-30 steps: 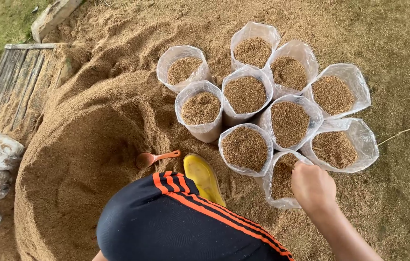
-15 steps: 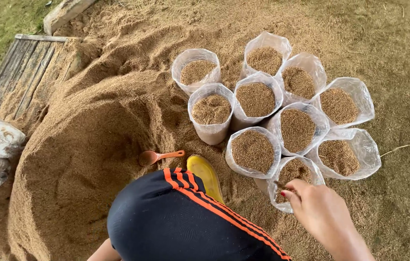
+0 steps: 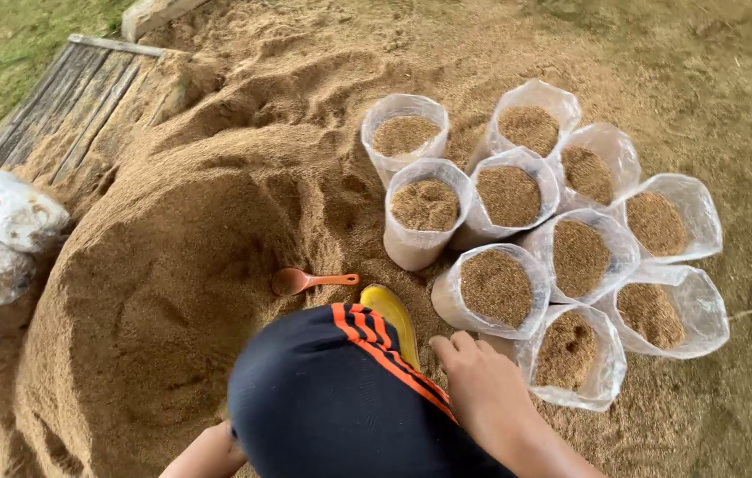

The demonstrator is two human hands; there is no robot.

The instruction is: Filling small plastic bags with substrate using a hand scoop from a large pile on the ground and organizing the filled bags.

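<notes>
Right, your right hand (image 3: 482, 389) hung loosely open, gripping nothing, just beside the nearest clear bag (image 3: 575, 354) of sawdust. Your left hand (image 3: 208, 453) barely showed at the bottom edge; its grip couldn't be told. Past your yellow boot (image 3: 391, 312), the orange scoop (image 3: 305, 281) lay on the sawdust heap (image 3: 181, 265). Farther off stood eight more filled bags (image 3: 518, 190), clustered together.
</notes>
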